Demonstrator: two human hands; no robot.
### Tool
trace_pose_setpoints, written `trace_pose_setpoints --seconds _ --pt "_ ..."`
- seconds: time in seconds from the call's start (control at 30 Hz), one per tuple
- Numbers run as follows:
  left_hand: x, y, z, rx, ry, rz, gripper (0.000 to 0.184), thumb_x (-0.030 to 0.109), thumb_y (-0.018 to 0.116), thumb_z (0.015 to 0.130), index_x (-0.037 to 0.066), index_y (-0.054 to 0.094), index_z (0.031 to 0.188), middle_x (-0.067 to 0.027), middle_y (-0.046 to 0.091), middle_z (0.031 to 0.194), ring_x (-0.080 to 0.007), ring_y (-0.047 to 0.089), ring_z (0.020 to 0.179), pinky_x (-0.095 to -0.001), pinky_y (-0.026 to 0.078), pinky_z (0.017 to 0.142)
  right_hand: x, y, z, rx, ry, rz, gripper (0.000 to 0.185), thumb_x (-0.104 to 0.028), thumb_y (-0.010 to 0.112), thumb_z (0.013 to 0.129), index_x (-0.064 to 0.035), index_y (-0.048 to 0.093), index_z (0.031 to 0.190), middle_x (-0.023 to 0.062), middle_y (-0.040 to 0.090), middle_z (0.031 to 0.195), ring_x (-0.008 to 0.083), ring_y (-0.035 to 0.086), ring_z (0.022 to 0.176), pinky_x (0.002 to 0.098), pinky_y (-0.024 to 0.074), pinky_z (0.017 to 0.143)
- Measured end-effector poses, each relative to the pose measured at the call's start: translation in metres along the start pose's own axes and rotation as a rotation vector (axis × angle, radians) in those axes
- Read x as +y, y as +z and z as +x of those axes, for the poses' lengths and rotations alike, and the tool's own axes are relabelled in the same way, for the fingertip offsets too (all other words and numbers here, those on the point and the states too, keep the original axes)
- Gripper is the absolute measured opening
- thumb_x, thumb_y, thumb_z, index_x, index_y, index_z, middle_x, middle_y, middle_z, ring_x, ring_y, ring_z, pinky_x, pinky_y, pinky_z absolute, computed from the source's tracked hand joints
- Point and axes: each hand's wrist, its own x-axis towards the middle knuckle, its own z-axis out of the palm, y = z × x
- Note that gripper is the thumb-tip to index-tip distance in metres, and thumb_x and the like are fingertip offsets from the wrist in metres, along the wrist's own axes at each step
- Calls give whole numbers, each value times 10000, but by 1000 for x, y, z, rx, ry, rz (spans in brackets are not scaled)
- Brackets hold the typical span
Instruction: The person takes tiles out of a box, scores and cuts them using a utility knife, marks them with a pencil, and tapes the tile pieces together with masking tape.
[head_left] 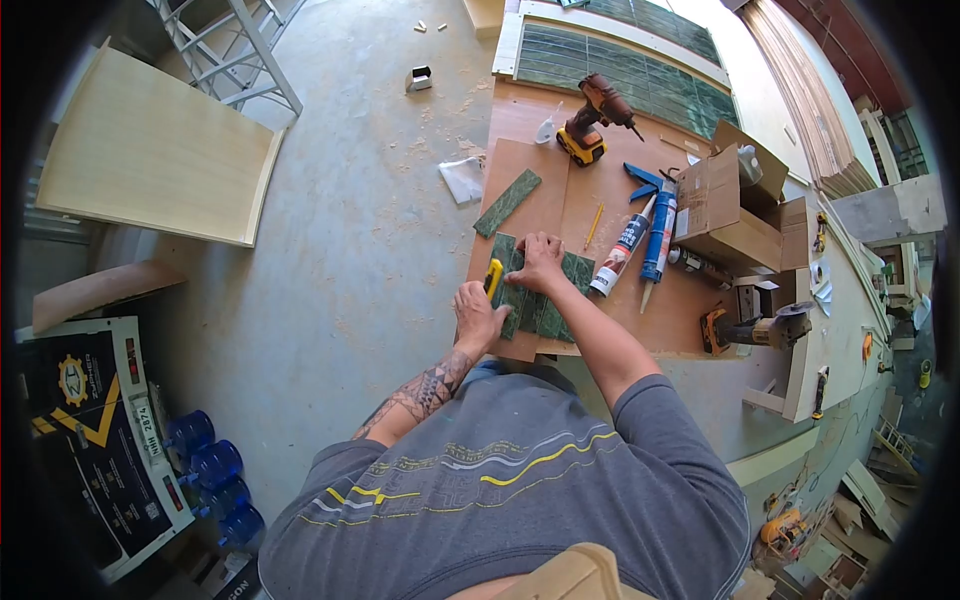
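Observation:
Green marbled strips lie side by side at the near left edge of a brown board on the table. My left hand is closed on a yellow cutter, its thumb beside the leftmost strip. Against the top of the strips rests my right hand, fingers bent and pressed down on the green pieces; whether it grips one is hidden. A loose green strip lies just beyond both hands. To their right is a yellow pencil.
Right of the hands lie a white sealant tube, a blue caulking gun and an open cardboard box. A drill stands farther back. An angle grinder sits at the right. Green panels fill the far end.

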Motion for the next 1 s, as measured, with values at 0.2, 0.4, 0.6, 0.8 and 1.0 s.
trace_pose_setpoints --seconds 0.2,0.4,0.6,0.8,1.0 --pt "1 0 26 -46 -249 -181 523 159 835 786 7 490 1148 -210 645 1024 -413 667 977 -508 536 888 14 1 -11 53 -78 55 799 -391 976 570 -154 630 1249 100 583 1237 378 430 1321 526 266 1171" --pt "13 -24 48 24 -67 -342 398 113 775 844 9 483 1094 -237 645 1032 -439 664 1003 -497 533 868 -9 0 -63 292 -184 -49 823 -315 895 720 -27 540 1405 209 481 1292 422 411 1324 584 271 1211" --pt "42 -15 138 -61 18 -430 344 143 802 837 23 555 1044 -170 679 939 -360 690 868 -434 562 789 -47 28 -118 -57 57 165 1013 -366 881 786 8 323 1544 256 451 1276 458 504 1241 520 516 970" --pt "67 -14 192 -47 -48 -449 319 126 802 856 15 609 1085 -126 728 970 -266 727 904 -388 570 800 -59 38 -99 -114 -102 -41 1295 -487 918 715 2 150 1637 328 327 1513 511 407 1394 588 422 1130" --pt "-7 -33 117 4 -16 -501 270 203 778 909 15 648 1053 -139 730 923 -270 727 855 -396 569 787 -26 8 -74 -198 -97 -303 1626 -586 992 487 9 43 1666 349 142 1670 517 107 1586 716 64 1243"
